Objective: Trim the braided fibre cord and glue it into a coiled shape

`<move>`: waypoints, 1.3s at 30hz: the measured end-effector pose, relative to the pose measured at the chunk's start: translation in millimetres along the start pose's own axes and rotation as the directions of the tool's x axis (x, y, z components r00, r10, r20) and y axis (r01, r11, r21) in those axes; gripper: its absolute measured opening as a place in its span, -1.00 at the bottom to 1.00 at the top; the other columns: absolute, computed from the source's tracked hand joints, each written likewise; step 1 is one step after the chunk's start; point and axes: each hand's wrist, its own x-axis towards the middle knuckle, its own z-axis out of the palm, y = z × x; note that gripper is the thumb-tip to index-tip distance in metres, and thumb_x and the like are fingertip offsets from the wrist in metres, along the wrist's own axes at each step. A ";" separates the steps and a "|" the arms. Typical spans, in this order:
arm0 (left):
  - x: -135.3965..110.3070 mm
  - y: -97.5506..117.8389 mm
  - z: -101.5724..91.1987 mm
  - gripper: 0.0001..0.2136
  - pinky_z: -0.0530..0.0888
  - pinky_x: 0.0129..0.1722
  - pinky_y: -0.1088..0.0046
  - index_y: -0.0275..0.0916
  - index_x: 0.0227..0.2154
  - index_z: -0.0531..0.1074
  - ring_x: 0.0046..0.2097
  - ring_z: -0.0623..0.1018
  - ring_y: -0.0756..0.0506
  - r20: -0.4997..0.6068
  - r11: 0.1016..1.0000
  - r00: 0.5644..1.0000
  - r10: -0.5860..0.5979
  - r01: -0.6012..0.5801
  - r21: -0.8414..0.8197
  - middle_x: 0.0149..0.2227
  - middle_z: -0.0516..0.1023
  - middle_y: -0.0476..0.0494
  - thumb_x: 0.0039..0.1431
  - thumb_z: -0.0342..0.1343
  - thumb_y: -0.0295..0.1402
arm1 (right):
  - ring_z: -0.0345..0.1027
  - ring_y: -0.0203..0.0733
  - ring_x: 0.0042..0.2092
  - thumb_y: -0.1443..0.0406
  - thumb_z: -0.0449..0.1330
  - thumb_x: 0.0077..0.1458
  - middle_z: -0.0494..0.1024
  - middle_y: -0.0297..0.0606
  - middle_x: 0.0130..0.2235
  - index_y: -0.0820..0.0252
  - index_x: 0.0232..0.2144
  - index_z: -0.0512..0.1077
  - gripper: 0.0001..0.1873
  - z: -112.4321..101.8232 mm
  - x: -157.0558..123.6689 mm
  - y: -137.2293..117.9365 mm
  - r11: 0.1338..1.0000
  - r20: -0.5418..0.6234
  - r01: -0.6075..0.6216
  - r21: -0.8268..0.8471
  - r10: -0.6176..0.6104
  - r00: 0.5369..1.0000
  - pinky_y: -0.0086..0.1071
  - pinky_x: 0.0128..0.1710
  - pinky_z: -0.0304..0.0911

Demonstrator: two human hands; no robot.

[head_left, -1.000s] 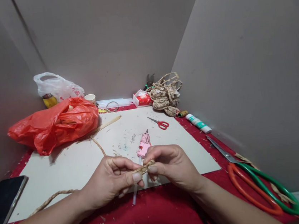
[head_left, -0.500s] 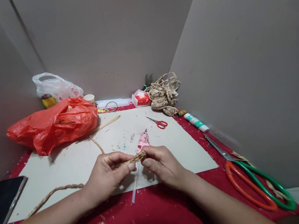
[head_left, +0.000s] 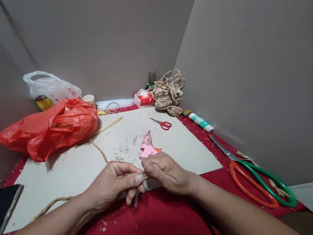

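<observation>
Between both hands is a tan braided straw cord [head_left: 144, 174], mostly hidden by the fingers. My left hand [head_left: 118, 182] pinches it between thumb and index finger. My right hand [head_left: 167, 173] is closed on the same cord, its thumb touching near the left fingertips. A length of similar braided cord [head_left: 99, 151] lies on the paper beyond the left hand, and another stretch [head_left: 49, 206] runs out behind the left forearm. Just past the hands lies a pink glue gun [head_left: 148, 148] with a clear glue stick [head_left: 136, 199] sticking out towards me.
A white sheet [head_left: 67, 176] covers part of the red cloth [head_left: 124, 230]. Around it lie a red plastic bag [head_left: 47, 130], a phone [head_left: 2, 206], small red-handled scissors [head_left: 165, 124], large scissors [head_left: 254, 183], coiled straw cord [head_left: 167, 93] and a white-green roll [head_left: 201, 122].
My hands have drawn closer together and now cover more of the cord. The right hand has closed more tightly. The view has shifted slightly, showing more of the glue gun.
</observation>
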 end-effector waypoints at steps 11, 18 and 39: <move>4.5 -0.8 -2.5 -0.77 0.20 -0.66 0.61 -0.32 -0.46 0.46 -0.66 0.24 0.13 -0.258 0.969 0.955 0.144 -0.083 0.233 -0.63 0.41 0.05 0.01 0.26 -0.22 | 0.04 -0.37 -0.65 -0.26 -0.28 0.12 0.14 -0.40 -0.74 0.18 -0.71 0.22 -0.24 -6.1 -0.2 5.6 0.909 -0.177 -0.372 0.186 0.404 0.898 -0.44 -0.62 -0.05; 0.4 -8.4 -4.9 -0.88 0.36 -0.40 0.53 -0.32 -0.37 0.51 -0.43 0.45 0.03 -0.009 0.446 0.810 0.587 -0.314 0.838 -0.47 0.53 -0.08 0.18 0.07 -0.43 | -0.07 -0.42 -0.66 -0.12 -0.10 0.20 0.08 -0.46 -0.74 0.16 -0.74 0.09 -0.36 10.8 0.9 0.5 0.883 -0.082 -0.440 0.164 0.457 0.886 -0.44 -0.64 -0.16; 2.4 -16.6 -12.7 -0.88 0.40 -0.38 0.49 -0.35 -0.27 0.45 -0.39 0.49 -0.01 0.287 0.070 0.667 0.687 -0.455 0.888 -0.41 0.55 -0.16 0.17 0.04 -0.55 | 0.07 -0.42 -0.67 -0.10 -0.01 0.16 0.24 -0.43 -0.75 0.19 -0.72 0.20 -0.39 9.0 3.8 -5.1 0.827 -0.029 -0.485 0.286 0.513 0.858 -0.49 -0.61 0.06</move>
